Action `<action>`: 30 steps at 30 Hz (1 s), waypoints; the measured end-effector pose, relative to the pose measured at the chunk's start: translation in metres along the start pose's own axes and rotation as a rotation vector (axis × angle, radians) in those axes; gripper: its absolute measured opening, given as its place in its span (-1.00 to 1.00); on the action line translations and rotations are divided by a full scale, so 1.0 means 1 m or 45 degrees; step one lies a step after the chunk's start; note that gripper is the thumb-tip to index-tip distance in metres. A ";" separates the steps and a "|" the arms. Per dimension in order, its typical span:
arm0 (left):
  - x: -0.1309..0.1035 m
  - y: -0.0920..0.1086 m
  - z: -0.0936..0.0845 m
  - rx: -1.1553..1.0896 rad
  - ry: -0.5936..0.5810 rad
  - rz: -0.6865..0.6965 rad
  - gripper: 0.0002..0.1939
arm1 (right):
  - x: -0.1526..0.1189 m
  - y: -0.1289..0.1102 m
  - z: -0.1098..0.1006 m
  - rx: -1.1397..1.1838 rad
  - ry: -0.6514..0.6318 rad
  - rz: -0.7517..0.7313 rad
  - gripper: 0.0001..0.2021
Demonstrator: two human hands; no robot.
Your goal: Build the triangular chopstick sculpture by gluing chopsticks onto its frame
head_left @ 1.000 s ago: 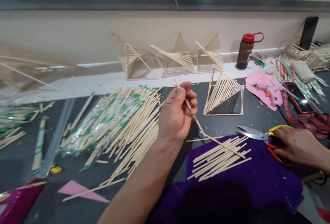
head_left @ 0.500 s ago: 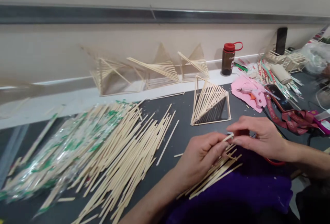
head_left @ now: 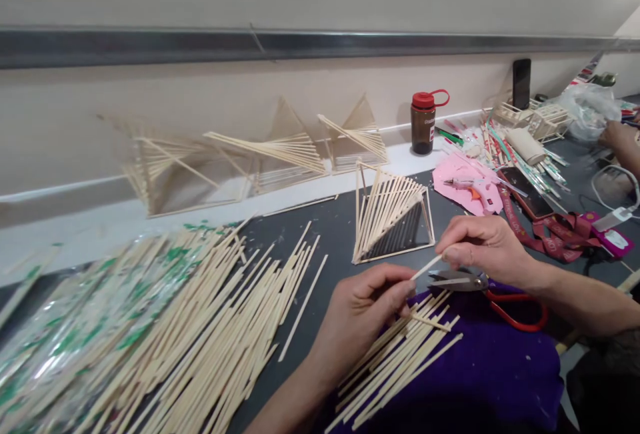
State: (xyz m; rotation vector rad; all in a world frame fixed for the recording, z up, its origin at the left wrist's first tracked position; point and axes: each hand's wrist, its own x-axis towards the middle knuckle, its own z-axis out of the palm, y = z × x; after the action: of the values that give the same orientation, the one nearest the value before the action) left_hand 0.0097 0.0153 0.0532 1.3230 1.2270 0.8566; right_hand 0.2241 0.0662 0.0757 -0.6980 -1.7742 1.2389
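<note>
Head view: two bare hands met above a dark table (head_left: 340,234); clock directions ran from the stick (head_left: 427,267) between them, twelve being toward the wall (head_left: 175,95).
Stick: pale and thin, it slanted from eight up to two o'clock, bare only between the two sets of fingertips.
Left hand (head_left: 363,307): at eight o'clock, thumb and forefinger were pinched together on the lower end.
Right hand (head_left: 487,247): at two o'clock, the fingertips were closed against the thumb on the upper end.
Scissors (head_left: 457,281): they lay at four o'clock, just below the right hand, a red handle over the purple cloth (head_left: 500,367).
Short sticks (head_left: 395,357): at seven o'clock on the cloth, mostly side by side, one crosswise, some hidden by the left hand.
Frame (head_left: 387,211): it stood at eleven o'clock, near both hands, its slats fanned.
Glue gun (head_left: 471,186): at one o'clock, on a pink sheet (head_left: 445,171).
Bottle (head_left: 423,124): upright at twelve, red-capped.
Long sticks (head_left: 220,341): heaped between eight and nine, beside wrapped packets (head_left: 135,287) at nine.
</note>
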 end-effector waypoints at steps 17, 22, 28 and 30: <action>0.002 0.009 -0.010 0.055 -0.118 -0.024 -0.90 | 0.017 0.000 -0.011 -0.054 -0.179 0.126 -0.84; 0.006 -0.002 -0.011 -0.071 0.126 -0.150 -0.89 | 0.018 0.035 -0.081 -0.721 0.348 0.441 -0.80; 0.010 -0.005 -0.007 -0.160 0.170 -0.218 -0.78 | 0.011 0.073 -0.136 -1.167 0.401 0.800 -0.72; 0.010 -0.002 -0.004 -0.158 0.197 -0.217 -0.80 | 0.010 0.079 -0.133 -1.216 0.369 0.833 -0.75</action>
State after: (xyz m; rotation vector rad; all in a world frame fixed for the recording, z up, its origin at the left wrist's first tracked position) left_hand 0.0079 0.0250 0.0501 1.0529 1.3633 0.9104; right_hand 0.3331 0.1646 0.0257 -2.0062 -1.8921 0.5183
